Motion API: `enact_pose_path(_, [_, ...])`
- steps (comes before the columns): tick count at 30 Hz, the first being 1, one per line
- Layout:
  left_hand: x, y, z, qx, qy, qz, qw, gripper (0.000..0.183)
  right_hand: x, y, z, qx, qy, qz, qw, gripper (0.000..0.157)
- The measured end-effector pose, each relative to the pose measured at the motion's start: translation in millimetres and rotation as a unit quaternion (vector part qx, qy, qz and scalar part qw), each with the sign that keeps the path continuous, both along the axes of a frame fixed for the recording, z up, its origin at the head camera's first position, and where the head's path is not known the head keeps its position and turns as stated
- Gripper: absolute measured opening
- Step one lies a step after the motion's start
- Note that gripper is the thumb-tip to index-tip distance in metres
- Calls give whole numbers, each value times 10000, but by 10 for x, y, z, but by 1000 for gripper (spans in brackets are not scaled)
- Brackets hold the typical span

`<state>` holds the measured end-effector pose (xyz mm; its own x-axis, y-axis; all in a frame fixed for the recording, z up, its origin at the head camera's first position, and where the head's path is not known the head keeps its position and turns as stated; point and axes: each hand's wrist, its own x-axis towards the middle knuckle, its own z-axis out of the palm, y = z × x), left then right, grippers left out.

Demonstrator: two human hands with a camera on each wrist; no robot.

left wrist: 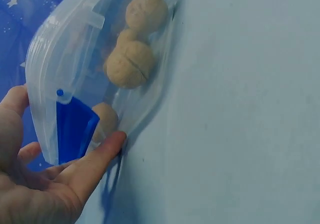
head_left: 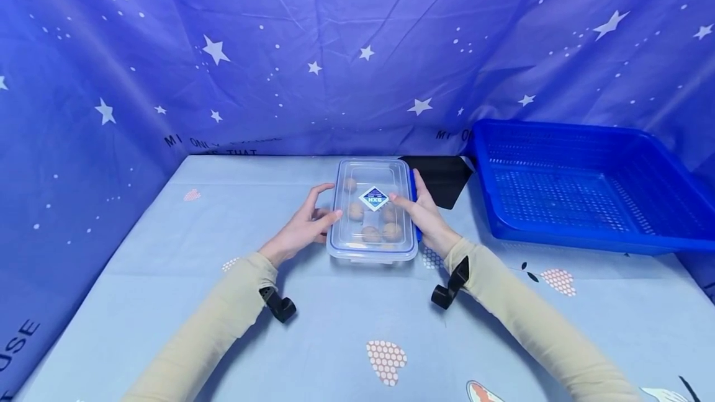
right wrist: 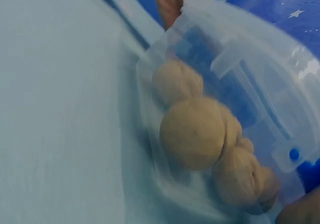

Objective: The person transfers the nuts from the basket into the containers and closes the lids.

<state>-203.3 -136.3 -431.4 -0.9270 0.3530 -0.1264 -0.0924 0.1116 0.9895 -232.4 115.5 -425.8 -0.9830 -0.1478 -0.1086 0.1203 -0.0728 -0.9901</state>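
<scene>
A clear plastic food container (head_left: 371, 254) with a lid on stands on the table, several walnuts (left wrist: 131, 66) showing through its walls. The lid carries a blue-and-white diamond label (head_left: 373, 198). My left hand (head_left: 304, 222) holds the container's left side, thumb at the lid edge. In the left wrist view its fingers lie around a blue side clip (left wrist: 75, 131) that hangs down. From the right, my right hand (head_left: 430, 216) grips the container, thumb over the lid and fingers along the side by another blue clip. In the right wrist view, walnuts (right wrist: 194, 132) lie bunched inside.
A large blue plastic basket (head_left: 558, 236) stands at the right. Behind the container lies a flat black object (head_left: 444, 178), partly hidden. A light blue cloth with heart prints covers the table (head_left: 335, 327). A blue star-patterned curtain (head_left: 335, 30) closes off the back and sides.
</scene>
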Motion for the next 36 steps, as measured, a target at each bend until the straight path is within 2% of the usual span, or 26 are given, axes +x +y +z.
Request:
enact_pose_path(6, [23, 31, 38, -344, 236, 68, 9991, 64, 1, -40, 24, -56, 71, 82, 9999, 83])
enact_pose_path(10, [26, 35, 32, -344, 177, 196, 9991, 65, -4, -48, 20, 27, 149, 138, 9998, 80])
enact_pose_path(15, [38, 16, 9, -323, 143, 366, 9987, 64, 5, -39, 0, 498, 84, 30, 9987, 81])
enact_pose_path(19, [0, 10, 5, -622, 467, 395, 9962, 69, 9, -1, -6, 785, 25, -76, 9969, 82])
enact_pose_path(22, [-43, 19, 55, -638, 565, 488, 9952, 81, -4, 34, 0, 572, 32, -158, 9982, 81])
enact_pose_path(26, [-102, 52, 64, -446, 380, 832, 9948, 95, -16, 74, 17, 212, 97, -178, 9996, 77])
enact_pose_path(30, [-119, 123, 15, -434, 392, 1146, 9917, 90, -14, 104, 14, 154, 130, -94, 9998, 73])
enact_pose_path(33, [-111, 191, 14, -576, 546, 1101, 9907, 79, -12, 120, 4, 112, 177, -29, 9998, 72])
enact_pose_path(36, [-114, 241, 4, -682, 635, 818, 9923, 74, -8, 131, -15, 86, 191, 110, 9997, 72])
